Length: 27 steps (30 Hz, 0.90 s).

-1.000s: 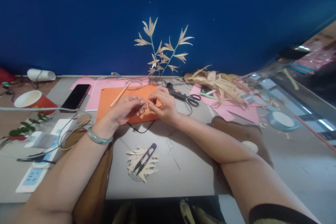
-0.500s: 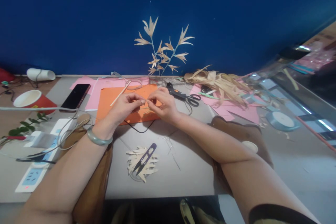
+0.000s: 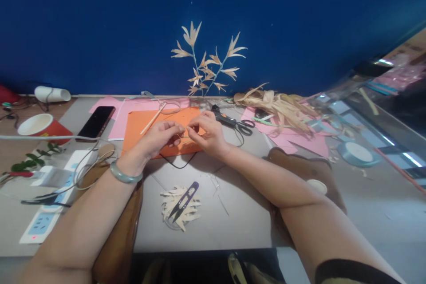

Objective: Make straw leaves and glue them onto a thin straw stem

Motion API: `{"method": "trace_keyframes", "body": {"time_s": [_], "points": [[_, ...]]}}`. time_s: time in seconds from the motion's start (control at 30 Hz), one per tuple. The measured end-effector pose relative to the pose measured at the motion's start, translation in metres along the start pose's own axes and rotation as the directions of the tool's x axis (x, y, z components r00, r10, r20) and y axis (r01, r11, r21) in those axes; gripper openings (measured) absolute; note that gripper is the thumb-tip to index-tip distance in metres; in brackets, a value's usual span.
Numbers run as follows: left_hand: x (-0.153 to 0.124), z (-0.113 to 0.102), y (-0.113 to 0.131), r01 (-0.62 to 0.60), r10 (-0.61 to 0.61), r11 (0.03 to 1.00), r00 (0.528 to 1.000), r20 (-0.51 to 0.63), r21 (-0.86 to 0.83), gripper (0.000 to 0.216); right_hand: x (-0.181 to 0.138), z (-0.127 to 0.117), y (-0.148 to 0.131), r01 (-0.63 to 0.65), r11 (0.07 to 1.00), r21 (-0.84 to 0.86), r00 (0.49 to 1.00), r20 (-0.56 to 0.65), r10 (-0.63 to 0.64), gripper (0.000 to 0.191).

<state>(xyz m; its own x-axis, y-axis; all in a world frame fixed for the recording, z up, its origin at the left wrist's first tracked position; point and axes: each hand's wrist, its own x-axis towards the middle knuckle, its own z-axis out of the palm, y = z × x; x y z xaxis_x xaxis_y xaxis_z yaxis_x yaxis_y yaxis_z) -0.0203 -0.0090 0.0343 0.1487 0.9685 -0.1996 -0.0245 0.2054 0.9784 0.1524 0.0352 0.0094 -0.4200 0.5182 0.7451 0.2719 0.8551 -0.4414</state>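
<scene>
Over an orange sheet [image 3: 140, 125], my left hand [image 3: 165, 136] and my right hand [image 3: 207, 133] work close together with pinched fingers. Something small and thin lies between the fingertips, too fine to make out. A pale stick [image 3: 153, 118] rests on the sheet beside my left hand. Just past my right hand lie a black glue gun [image 3: 223, 118] and black-handled scissors [image 3: 245, 127]. Nearer to me, thread snips [image 3: 183, 202] sit on a heap of cut pale leaf pieces [image 3: 193, 212]. Behind my hands stands a branch with pale husk leaves [image 3: 208, 71].
Dried husks [image 3: 276, 104] lie on pink paper [image 3: 282, 137] at the right, near a ribbon roll [image 3: 356, 153]. At the left are a phone [image 3: 96, 123], a red cup [image 3: 45, 128] and a power strip [image 3: 43, 222] with loose cables. Thin wires [image 3: 218, 191] lie in front.
My left hand's fingers have shifted slightly, drawing a little away from my right fingertips and showing more of the lower fingers. My right hand stays nearly in place.
</scene>
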Motion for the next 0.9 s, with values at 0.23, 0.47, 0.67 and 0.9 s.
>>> {"method": "trace_keyframes", "body": {"time_s": [0.23, 0.47, 0.67, 0.9], "points": [[0.0002, -0.0028, 0.0012, -0.026, 0.025, 1.000, 1.000, -0.017, -0.012, 0.025, -0.0011, 0.0017, 0.0010, 0.029, 0.999, 0.019, 1.000, 0.002, -0.029, 0.017], [0.0016, 0.0016, 0.0013, -0.078, 0.070, 0.991, 0.995, -0.077, -0.108, 0.031, -0.0036, 0.0044, -0.0013, 0.010, 1.000, 0.018, 1.000, 0.000, -0.010, 0.016], [0.0029, 0.0065, -0.0009, -0.056, 0.058, 0.974, 0.998, 0.002, -0.218, 0.029, -0.0059, 0.0043, -0.0035, 0.108, 0.981, -0.163, 0.994, 0.016, -0.107, 0.015], [0.0028, 0.0029, -0.0027, -0.039, 0.056, 0.956, 0.997, 0.049, -0.292, 0.021, -0.0064, 0.0013, -0.0003, 0.280, 0.893, -0.351, 0.960, 0.106, -0.259, 0.013]]}}
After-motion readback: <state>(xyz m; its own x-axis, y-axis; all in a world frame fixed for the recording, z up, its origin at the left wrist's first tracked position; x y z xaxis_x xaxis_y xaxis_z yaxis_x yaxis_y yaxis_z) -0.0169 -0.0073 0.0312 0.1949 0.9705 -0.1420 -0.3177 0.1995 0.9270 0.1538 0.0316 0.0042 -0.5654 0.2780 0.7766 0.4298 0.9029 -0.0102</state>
